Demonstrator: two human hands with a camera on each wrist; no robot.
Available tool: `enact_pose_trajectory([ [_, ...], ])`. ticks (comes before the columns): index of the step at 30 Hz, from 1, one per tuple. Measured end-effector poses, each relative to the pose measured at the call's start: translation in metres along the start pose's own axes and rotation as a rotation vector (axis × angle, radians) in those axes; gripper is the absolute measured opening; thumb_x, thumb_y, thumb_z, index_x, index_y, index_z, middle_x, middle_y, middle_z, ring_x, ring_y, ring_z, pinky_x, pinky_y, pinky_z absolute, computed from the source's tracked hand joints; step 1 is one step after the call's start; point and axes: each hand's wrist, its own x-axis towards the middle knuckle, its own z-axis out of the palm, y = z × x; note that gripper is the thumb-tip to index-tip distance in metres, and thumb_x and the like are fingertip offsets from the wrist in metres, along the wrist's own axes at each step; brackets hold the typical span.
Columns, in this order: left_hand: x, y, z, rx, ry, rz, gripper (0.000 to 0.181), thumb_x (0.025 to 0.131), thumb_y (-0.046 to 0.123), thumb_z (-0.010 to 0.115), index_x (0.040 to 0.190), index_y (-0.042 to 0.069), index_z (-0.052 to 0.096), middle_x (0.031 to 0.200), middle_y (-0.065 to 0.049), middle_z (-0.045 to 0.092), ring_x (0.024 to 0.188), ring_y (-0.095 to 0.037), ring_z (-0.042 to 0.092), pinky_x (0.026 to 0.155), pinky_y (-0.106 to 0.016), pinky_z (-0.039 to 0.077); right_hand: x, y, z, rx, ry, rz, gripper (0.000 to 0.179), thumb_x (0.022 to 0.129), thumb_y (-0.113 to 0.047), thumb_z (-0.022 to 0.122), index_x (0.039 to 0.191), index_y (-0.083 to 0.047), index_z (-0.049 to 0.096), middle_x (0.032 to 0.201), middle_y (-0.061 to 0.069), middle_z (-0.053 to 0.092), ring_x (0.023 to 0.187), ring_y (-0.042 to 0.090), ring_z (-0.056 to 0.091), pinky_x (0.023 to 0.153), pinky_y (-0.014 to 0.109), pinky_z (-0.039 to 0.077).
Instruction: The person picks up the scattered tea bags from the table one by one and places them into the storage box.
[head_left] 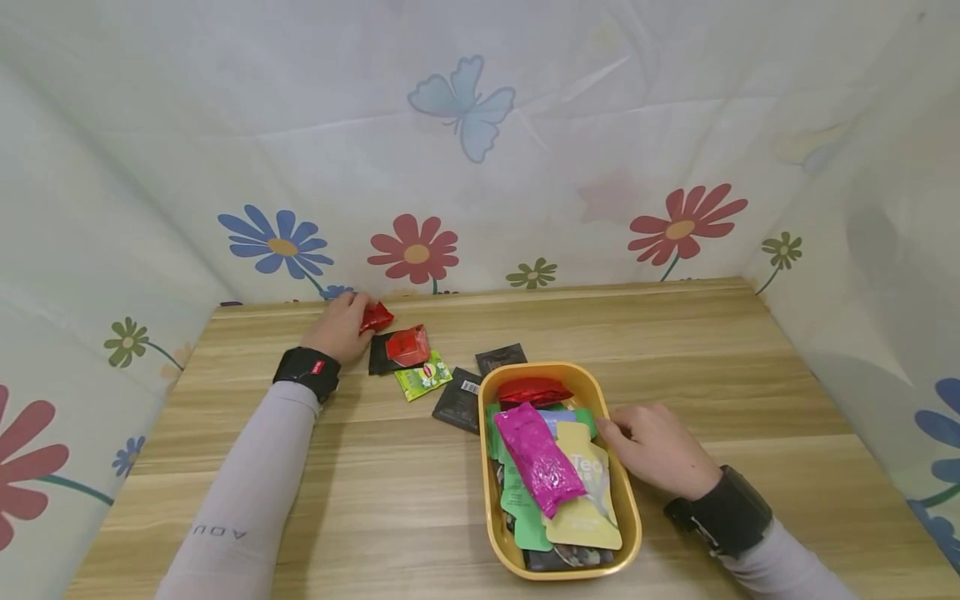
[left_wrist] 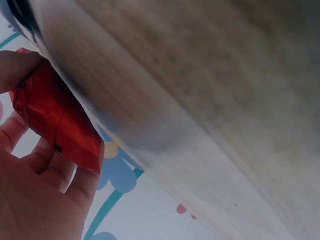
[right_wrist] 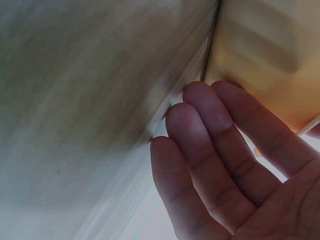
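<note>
My left hand (head_left: 341,327), at the back left of the table, pinches a shiny red sachet (head_left: 377,317). In the left wrist view, the thumb lies on one face of this red sachet (left_wrist: 60,117) and the fingers lie behind it. At the right side of a yellow plastic basket (head_left: 633,521) is my right hand (head_left: 660,446). Its thumb hooks over the rim while the fingers lie along the outer wall, as the right wrist view shows beside the basket wall (right_wrist: 270,55). Inside the basket are a magenta foil packet (head_left: 536,458), a pale yellow "Tea" packet (head_left: 581,500) and several others.
Beside the left hand lie a red-and-black sachet (head_left: 407,346) and a green-yellow sachet (head_left: 423,377). Two black sachets (head_left: 456,400) (head_left: 501,357) lie against or near the basket's left side. Flower-printed cloth walls (head_left: 480,200) enclose the wooden table (head_left: 390,500).
</note>
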Motion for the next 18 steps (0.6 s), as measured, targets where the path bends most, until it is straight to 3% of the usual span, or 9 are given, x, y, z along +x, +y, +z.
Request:
enact_pose_trajectory([
  [3, -0.002, 0.007, -0.004, -0.017, 0.005, -0.009, 0.048, 0.088, 0.021, 0.068, 0.13, 0.007, 0.05, 0.117, -0.016, 0.053, 0.107, -0.031, 0.052, 0.098, -0.047, 0.046, 0.0, 0.0, 0.0, 0.005, -0.005, -0.001, 0.04, 0.099, -0.035, 0.054, 0.06, -0.024, 0.051, 0.056, -0.011, 0.037, 0.05, 0.005, 0.037, 0.047, 0.024, 0.03],
  [7, -0.004, 0.032, -0.014, -0.036, 0.018, 0.029, 0.053, 0.087, 0.024, 0.071, 0.133, 0.009, 0.049, 0.121, -0.013, 0.052, 0.108, -0.028, 0.052, 0.097, -0.045, 0.048, 0.0, 0.001, 0.0, 0.006, -0.005, -0.007, 0.039, 0.099, -0.035, 0.054, 0.061, -0.025, 0.051, 0.056, -0.011, 0.036, 0.05, 0.005, 0.037, 0.048, 0.024, 0.03],
  [18, -0.021, 0.143, -0.047, -0.076, 0.104, 0.327, 0.056, 0.087, 0.032, 0.071, 0.135, 0.014, 0.05, 0.121, -0.004, 0.051, 0.11, -0.018, 0.05, 0.095, -0.035, 0.05, 0.001, 0.0, -0.001, -0.006, -0.013, 0.001, 0.04, 0.099, -0.035, 0.054, 0.061, -0.024, 0.051, 0.055, -0.011, 0.036, 0.049, 0.006, 0.037, 0.048, 0.024, 0.029],
])
